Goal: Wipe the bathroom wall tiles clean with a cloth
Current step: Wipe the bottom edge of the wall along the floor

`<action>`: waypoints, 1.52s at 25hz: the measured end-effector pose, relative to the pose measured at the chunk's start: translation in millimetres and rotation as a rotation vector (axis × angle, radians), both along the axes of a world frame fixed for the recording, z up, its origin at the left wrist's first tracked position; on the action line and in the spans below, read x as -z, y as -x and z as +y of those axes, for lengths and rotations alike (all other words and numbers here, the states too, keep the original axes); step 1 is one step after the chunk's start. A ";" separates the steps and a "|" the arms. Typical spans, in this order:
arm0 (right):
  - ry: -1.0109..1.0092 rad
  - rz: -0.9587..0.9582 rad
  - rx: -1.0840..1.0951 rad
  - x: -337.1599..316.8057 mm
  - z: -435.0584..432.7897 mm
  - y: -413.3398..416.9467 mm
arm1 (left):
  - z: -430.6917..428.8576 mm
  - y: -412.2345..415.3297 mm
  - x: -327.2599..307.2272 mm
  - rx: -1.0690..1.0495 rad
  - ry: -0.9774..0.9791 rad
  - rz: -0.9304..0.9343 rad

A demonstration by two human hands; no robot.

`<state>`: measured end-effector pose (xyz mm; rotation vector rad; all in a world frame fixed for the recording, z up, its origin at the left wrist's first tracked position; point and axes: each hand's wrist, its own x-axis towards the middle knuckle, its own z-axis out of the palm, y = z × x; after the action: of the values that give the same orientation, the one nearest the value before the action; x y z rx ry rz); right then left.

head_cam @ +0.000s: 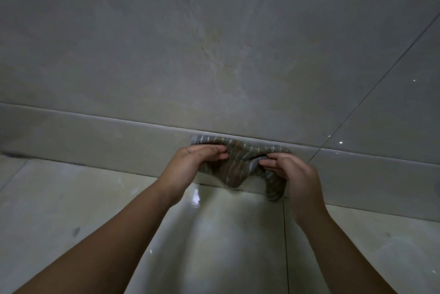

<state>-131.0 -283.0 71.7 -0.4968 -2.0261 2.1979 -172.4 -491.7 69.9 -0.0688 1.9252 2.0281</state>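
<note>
We hold the striped cloth (238, 163) low against the wall's skirting tile (107, 141).
Our left hand (192, 163) and right hand (292, 174) each pinch it, just above the glossy floor (71, 198).

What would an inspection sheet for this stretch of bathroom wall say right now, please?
Surface: wall tiles are grey and glossy with brownish mottled streaks; cannot tell whether these are dirt or pattern.
Job's things: striped cloth, bunched, held low in front of the skirting tile; contact with it unclear.
Clutter: small dark smudge on the floor tiles.
Grippers: left hand and right hand each grip the cloth, fingers curled into it.
Cables: nothing seen.
Surroundings: floor tiles are glossy and reflect light; a dark grout line crosses the wall at right.
</note>
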 end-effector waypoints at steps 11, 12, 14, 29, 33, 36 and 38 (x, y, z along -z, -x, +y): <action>-0.140 -0.395 -0.130 90.6 32.5 7.3 | 22.0 6.4 59.0 0.143 0.244 -0.253; -0.134 -0.404 -0.114 90.8 38.6 7.1 | 28.9 6.8 61.4 0.148 0.255 -0.262; -0.130 -0.394 -0.068 84.3 47.2 3.7 | 39.7 4.4 60.3 0.125 0.262 -0.263; -0.334 -0.060 -0.190 -4.5 104.8 -4.2 | 68.5 0.0 -6.0 0.200 0.083 -0.117; -0.449 -0.176 -0.250 26.3 117.7 -3.4 | 89.2 -2.5 10.6 0.226 0.164 -0.146; -0.503 -0.230 -0.327 30.6 124.2 -4.8 | 100.7 -8.4 13.9 0.227 0.234 -0.130; -0.442 -0.229 -0.286 20.5 130.0 -7.2 | 104.6 -11.7 6.2 0.235 0.231 -0.106</action>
<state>-123.9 -153.0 51.2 -0.4408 -2.7567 1.7945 -160.7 -387.1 63.7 -0.0056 1.9888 1.6165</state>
